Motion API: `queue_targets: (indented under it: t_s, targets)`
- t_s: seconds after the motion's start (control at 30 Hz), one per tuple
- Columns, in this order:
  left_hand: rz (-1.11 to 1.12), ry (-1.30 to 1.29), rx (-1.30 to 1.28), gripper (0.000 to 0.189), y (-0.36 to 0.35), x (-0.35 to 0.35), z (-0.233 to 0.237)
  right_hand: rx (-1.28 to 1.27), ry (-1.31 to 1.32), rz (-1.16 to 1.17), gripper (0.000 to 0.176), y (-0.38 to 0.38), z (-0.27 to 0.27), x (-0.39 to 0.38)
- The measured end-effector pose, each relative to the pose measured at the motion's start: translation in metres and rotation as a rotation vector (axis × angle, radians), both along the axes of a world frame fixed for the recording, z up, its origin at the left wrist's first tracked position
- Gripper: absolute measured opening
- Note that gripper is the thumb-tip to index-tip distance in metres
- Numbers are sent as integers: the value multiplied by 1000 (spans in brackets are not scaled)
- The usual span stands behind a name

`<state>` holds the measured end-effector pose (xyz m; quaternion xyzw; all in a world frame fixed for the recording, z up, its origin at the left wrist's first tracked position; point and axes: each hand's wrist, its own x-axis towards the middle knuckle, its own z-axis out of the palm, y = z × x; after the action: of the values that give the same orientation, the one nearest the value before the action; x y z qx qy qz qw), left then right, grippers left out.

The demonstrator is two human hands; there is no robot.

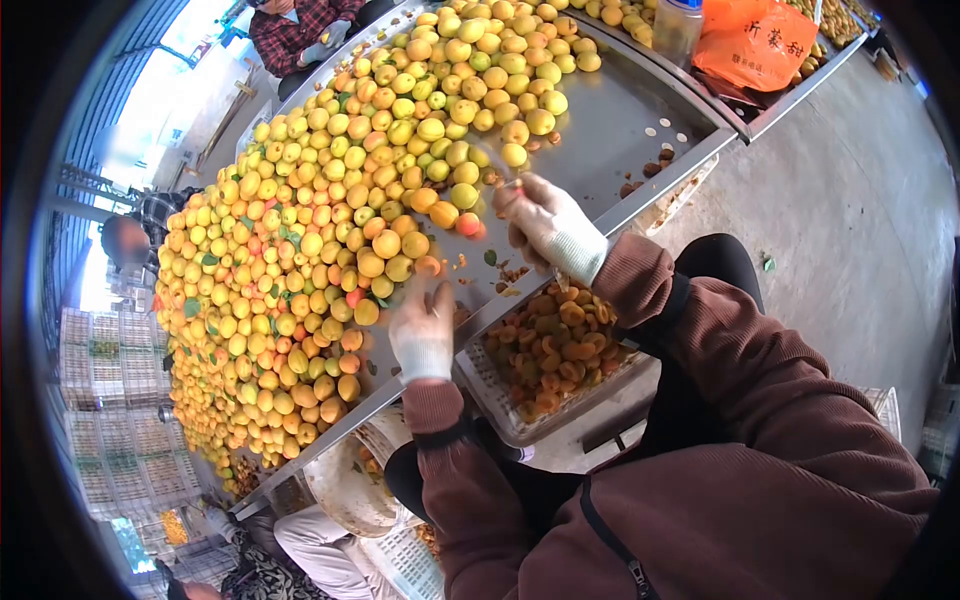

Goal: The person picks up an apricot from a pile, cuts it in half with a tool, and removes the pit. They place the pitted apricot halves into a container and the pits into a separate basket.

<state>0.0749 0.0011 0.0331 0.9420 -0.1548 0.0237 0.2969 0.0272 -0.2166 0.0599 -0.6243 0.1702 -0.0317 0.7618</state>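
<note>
Ripe yellow and orange apricots (pixel 300 240) lie heaped on a metal table (pixel 610 110). My left hand (pixel 422 330), in a pale glove, reaches over the near edge of the heap with its fingers stretched out and slightly blurred. An orange apricot (pixel 428 266) is right at its fingertips. My right hand (pixel 548 222), gloved too, is closed on a small knife (pixel 492 158) whose blade is smeared by motion. Below the table edge, between my knees, stands a crate (pixel 530 437) of split apricot halves (pixel 560 345).
An orange plastic bag (pixel 750 45) and a clear jar with a blue lid (pixel 678 30) stand at the back right. Scraps and stones (pixel 650 168) lie by the right table edge. Other people sit across the table (pixel 305 35) and at lower left. Stacked crates (pixel 115 400) stand at far left.
</note>
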Motion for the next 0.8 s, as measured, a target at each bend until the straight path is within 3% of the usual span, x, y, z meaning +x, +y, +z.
queue_targets:
  t_s: [0.07,0.13,0.23,0.3,0.33,0.37,0.4,0.43,0.5,0.63,0.7,0.8]
  targets:
    - [1,-44,139,35,2,29,-22,-59,-10,35,32,4,-1,0]
    - [-76,-216,457,43,-1,46,-32,-74,-14,35,33,7,-4,-2]
    - [-91,-169,619,45,-5,57,-38,-42,43,99,43,10,-4,-7]
    - [-116,-312,631,37,-1,59,-43,4,54,171,43,13,1,-13]
    - [-33,42,124,33,-1,53,-40,-24,99,182,42,14,9,-17]
    - [38,383,-379,30,-4,50,-33,-66,-83,121,41,23,-23,-8]
    - [69,635,-809,24,-9,37,-17,-98,-84,150,42,23,-23,-10]
    - [-2,625,-838,21,-11,20,-4,-133,-86,184,42,22,-17,-14]
    - [121,769,-1126,29,-21,-6,19,-52,-175,270,43,21,-12,-28]
    - [75,815,-1327,35,-15,-24,9,2,-384,247,42,44,-27,-30]
    - [-175,828,-1473,42,-12,-31,1,42,-308,289,41,48,-29,-34]
    - [-262,827,-1511,49,-12,-36,-11,-77,-317,311,42,51,-30,-37]
